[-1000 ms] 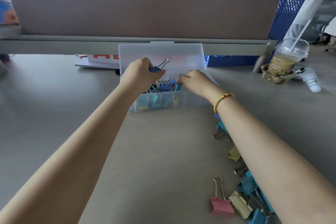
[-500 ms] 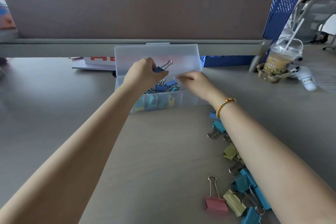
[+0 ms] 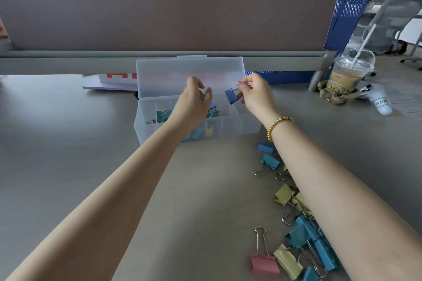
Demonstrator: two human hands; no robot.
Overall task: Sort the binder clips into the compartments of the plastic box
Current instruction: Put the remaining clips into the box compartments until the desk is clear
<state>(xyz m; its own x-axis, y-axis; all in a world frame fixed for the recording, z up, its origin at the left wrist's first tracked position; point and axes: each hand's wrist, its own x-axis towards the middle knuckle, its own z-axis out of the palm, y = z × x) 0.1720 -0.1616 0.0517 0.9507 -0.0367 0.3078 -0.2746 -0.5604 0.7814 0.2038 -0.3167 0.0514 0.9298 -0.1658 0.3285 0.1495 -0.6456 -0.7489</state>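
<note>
a: over the plastic box (image 3: 239, 125), two hands. right hand (image 3: 257, 96): pinching one dark blue clip (image 3: 231, 96) by its wire handles, hanging above the box's right end, not touching it

b: left hand (image 3: 193, 104)?

a: fingers loosely spread, gripping nothing, hovering over the middle compartments. lid (image 3: 189, 75) standing upright behind

b: inside the box?

a: teal clips (image 3: 163, 114) in a left compartment, tiny mixed-colour ones just left of those, blue ones (image 3: 213, 109) near the middle, one yellow (image 3: 209, 130) at the front wall. exact count hidden by the left hand

b: loose on the table (image 3: 68, 143)?

a: one pink clip (image 3: 265, 263), about three yellow (image 3: 284, 195), one dark blue (image 3: 265, 146), one teal (image 3: 270, 161), several blue (image 3: 319, 248) partly under the right forearm. off to the right, one iced drink cup (image 3: 347, 75)
</note>
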